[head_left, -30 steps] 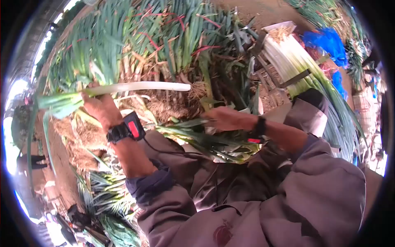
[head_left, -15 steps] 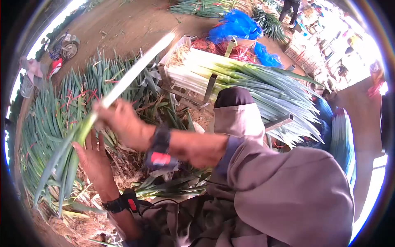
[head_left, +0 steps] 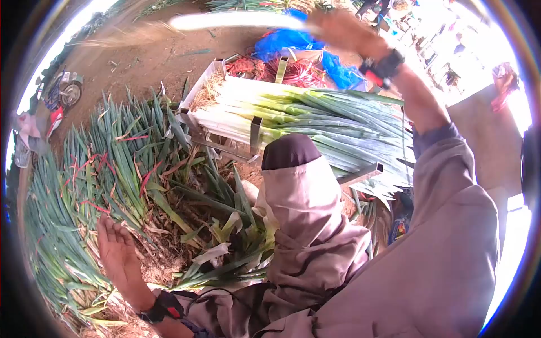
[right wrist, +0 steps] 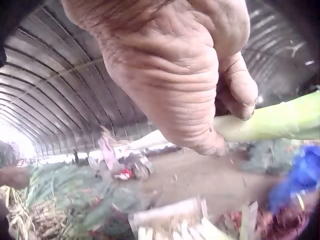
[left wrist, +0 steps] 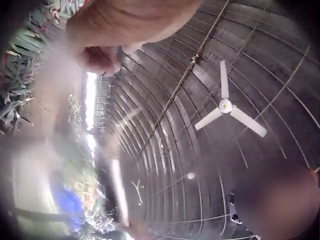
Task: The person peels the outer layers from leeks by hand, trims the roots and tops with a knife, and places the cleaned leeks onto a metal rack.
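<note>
In the head view, your right hand is raised at the upper edge, clamped on a single leek whose white stalk extends to the left and ends in blurred roots. Your left hand lies low on the left, palm showing and fingers extended, before the leek bundles; it is well apart from both the held stalk and your right hand. Between the two hands, the stacked leeks rest in a metal rack near a blue sheet. In the left wrist view, your left hand occupies the top, a ceiling fan appears to its right, and the white stalk stands well below it. In the right wrist view, your thumb and fingers grip the leek, its pale green part emerging to the right and its white, rooted end to the left.
</note>
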A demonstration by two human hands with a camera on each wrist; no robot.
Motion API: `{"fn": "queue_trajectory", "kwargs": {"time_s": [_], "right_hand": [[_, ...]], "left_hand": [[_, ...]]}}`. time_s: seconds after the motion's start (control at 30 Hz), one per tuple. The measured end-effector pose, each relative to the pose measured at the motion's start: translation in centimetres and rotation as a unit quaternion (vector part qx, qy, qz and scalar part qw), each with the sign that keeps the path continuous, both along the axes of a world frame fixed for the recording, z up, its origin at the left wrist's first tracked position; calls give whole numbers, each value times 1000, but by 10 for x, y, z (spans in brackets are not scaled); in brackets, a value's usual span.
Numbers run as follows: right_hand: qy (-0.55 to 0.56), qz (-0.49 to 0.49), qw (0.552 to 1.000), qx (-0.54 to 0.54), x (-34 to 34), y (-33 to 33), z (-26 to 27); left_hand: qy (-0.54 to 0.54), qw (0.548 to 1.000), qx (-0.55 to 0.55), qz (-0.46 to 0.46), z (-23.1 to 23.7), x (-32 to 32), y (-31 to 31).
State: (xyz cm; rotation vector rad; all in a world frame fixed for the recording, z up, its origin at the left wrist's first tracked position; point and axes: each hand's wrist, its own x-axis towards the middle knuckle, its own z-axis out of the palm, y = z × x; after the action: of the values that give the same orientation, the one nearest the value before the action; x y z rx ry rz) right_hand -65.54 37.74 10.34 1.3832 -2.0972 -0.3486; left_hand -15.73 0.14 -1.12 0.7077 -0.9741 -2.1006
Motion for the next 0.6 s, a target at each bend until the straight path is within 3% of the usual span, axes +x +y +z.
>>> {"fn": "queue_trajectory", "kwargs": {"time_s": [0.03, 0.07, 0.1, 0.13, 0.17, 0.2, 0.23, 0.37, 0.5, 0.57, 0.6], "right_hand": [[-123, -103, 986, 35, -4, -5, -31], [-237, -100, 965, 44, -8, -3, -64], [-159, -120, 978, 70, -18, -7, -115], [-132, -16, 985, 114, -41, 3, -167], [-188, -53, 975, 103, -45, 0, -212], [-156, -20, 983, 92, -43, 2, -248], [-291, 0, 954, 69, -56, -3, -284], [-398, -57, 911, 94, -59, -8, -274], [-411, -96, 904, 67, -59, -30, -271], [-392, -80, 915, 49, -59, -49, -289], [-394, -28, 917, 61, -73, -46, -310]], "left_hand": [[1, 1000, -27, 7, 7, -2, 8], [6, 1000, -10, 27, 16, -6, 18], [2, 1000, -11, 29, 14, -6, 16], [16, 1000, -26, 8, 10, -4, 13], [30, 999, -41, -15, 6, -4, 9], [26, 999, -42, -14, 1, -6, 5], [-7, 1000, -17, 25, -7, -8, 1], [-85, 990, 70, 89, -44, -9, -21], [-99, 992, 59, 50, -41, -20, -14], [-147, 985, 53, 78, -42, -27, -12], [-139, 989, 44, 35, -46, -26, -14]]}}
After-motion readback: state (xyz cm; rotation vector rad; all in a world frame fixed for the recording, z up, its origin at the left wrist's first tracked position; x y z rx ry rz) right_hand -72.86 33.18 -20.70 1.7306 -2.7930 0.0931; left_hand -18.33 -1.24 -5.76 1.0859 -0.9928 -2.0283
